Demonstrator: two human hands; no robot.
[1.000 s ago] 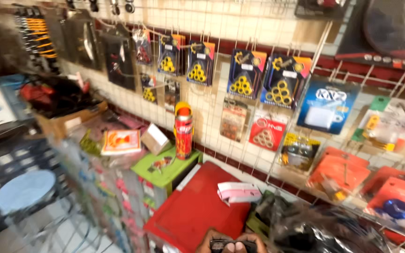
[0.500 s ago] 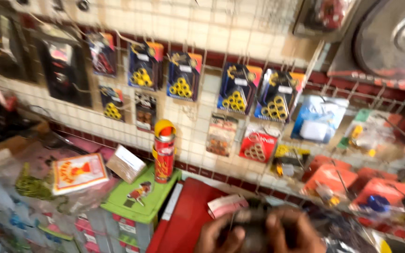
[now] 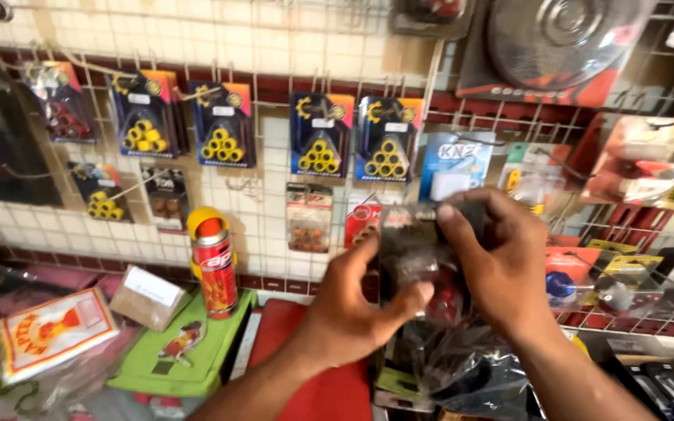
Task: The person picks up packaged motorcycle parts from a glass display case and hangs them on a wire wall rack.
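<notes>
Change since earlier: both hands have risen from the bottom edge to the middle of the view, and the camera has swung right along the wall.
Left hand (image 3: 352, 312): reaches up from lower centre; its fingers are curled and its thumb presses the front of a small packet of clear, crinkled plastic with a dark part and a red part inside (image 3: 419, 265).
Right hand (image 3: 501, 261): comes in from the lower right; its fingers are bent over the packet's top and right side, pinching the upper edge.
Packet position: held up between the 2 hands, in front of the white wire grid on the wall (image 3: 267, 203), above a black plastic bag (image 3: 470, 374).
Packet contents: too blurred to tell exactly.
Wall display: 4 blue and orange cards of yellow rollers (image 3: 388, 152) hang on the grid, well above and left of the hands.
Spray can: a red aerosol can with a yellow cap (image 3: 214, 261) stands upright on a green plastic lid (image 3: 196, 359), left of the left hand.
Surface below: a red flat board (image 3: 329, 394) lies under the left forearm.
</notes>
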